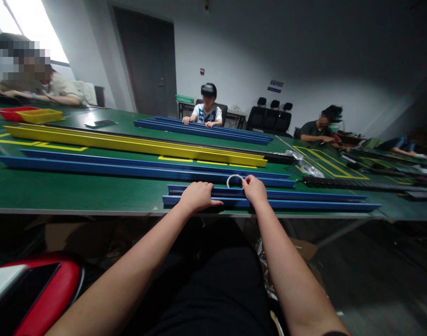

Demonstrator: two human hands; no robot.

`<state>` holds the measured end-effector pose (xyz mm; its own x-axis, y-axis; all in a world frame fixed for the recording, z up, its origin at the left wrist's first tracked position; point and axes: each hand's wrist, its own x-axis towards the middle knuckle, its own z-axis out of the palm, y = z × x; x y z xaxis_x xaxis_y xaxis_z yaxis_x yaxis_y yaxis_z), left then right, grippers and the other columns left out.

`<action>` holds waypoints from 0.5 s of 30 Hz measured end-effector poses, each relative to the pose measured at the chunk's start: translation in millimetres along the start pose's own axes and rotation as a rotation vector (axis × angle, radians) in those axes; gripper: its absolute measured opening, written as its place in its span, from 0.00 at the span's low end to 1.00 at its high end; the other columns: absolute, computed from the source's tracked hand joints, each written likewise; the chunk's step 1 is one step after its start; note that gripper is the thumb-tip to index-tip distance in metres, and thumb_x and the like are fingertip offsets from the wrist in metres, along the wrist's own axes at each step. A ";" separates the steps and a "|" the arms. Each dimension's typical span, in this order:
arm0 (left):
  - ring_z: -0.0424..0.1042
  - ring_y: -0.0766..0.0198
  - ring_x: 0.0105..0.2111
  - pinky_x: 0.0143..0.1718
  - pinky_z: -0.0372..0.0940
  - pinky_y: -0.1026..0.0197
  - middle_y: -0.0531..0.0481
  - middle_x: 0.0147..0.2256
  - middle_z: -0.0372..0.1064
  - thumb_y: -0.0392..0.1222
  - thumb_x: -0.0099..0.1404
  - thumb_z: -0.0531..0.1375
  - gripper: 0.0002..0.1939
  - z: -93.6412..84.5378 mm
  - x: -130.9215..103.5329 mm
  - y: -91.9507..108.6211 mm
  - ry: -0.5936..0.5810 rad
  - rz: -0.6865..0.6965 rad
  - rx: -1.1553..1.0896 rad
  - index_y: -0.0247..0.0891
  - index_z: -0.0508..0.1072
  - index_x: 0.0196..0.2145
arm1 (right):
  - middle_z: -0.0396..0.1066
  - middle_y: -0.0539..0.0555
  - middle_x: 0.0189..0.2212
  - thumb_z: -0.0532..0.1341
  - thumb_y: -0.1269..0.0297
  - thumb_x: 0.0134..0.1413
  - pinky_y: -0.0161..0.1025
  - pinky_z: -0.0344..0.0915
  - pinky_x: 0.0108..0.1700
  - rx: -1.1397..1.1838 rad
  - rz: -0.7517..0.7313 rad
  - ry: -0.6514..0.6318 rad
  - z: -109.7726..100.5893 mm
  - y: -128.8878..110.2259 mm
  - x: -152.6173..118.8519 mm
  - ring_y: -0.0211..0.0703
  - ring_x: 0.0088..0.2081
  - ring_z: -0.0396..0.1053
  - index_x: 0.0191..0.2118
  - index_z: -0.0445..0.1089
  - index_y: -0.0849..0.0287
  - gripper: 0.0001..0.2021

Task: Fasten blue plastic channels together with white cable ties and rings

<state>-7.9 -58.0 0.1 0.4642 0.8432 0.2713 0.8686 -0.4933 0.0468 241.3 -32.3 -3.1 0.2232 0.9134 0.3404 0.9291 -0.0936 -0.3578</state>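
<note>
A long blue channel rail (315, 204) lies along the near edge of the table. Near its left end, my left hand (196, 196) is laid across it, with the fingers curled over the far side and the thumb stretched along the near side. My right hand (254, 189) pinches a thin white ring (229, 179), perhaps a looped strip, just above the same rail. Part of the ring is hidden by my fingers. Just beyond, a second blue rail (94, 164) runs off to the left.
Yellow rails (136, 143) and further blue rails (202, 130) lie across the green table (76, 191). Red (10, 113) and yellow trays (41, 115) stand at far left. Clear plastic wrap (309, 169) and dark strips are to the right. Several people sit around the table.
</note>
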 end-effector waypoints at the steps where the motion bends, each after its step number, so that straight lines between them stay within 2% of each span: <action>1: 0.72 0.47 0.43 0.44 0.62 0.51 0.39 0.42 0.74 0.75 0.53 0.52 0.37 0.4 0.3 -0.3 0.004 0.006 0.000 0.39 0.72 0.42 | 0.74 0.54 0.31 0.52 0.50 0.61 0.36 0.56 0.33 -0.003 -0.005 0.004 -0.3 -0.6 -0.8 0.43 0.32 0.68 0.35 0.71 0.53 0.16; 7: 0.72 0.47 0.42 0.44 0.61 0.51 0.40 0.41 0.73 0.76 0.52 0.53 0.37 0.1 -2.4 0.5 0.023 0.023 0.010 0.39 0.71 0.42 | 0.73 0.54 0.31 0.49 0.53 0.63 0.36 0.55 0.34 -0.007 -0.017 0.070 -5.2 -4.4 -12.5 0.43 0.32 0.67 0.37 0.71 0.54 0.16; 12: 0.70 0.47 0.43 0.45 0.59 0.51 0.39 0.41 0.72 0.73 0.53 0.56 0.35 -0.6 -10.2 3.7 0.092 0.022 0.022 0.39 0.70 0.43 | 0.72 0.55 0.32 0.46 0.56 0.64 0.37 0.56 0.38 0.147 -0.078 0.270 -19.4 0.9 -31.5 0.44 0.35 0.66 0.36 0.69 0.56 0.17; 15: 0.69 0.48 0.42 0.44 0.59 0.51 0.39 0.41 0.71 0.71 0.53 0.57 0.34 -1.2 -13.4 5.4 0.116 0.032 0.028 0.38 0.70 0.43 | 0.70 0.56 0.32 0.47 0.54 0.63 0.38 0.58 0.40 0.236 0.005 0.414 -27.6 16.0 -45.0 0.45 0.36 0.65 0.35 0.68 0.58 0.17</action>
<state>-9.6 -72.1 -2.1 0.4698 0.7960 0.3816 0.8591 -0.5118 0.0099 254.3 -85.8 -0.1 0.3705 0.6739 0.6392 0.8463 0.0387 -0.5314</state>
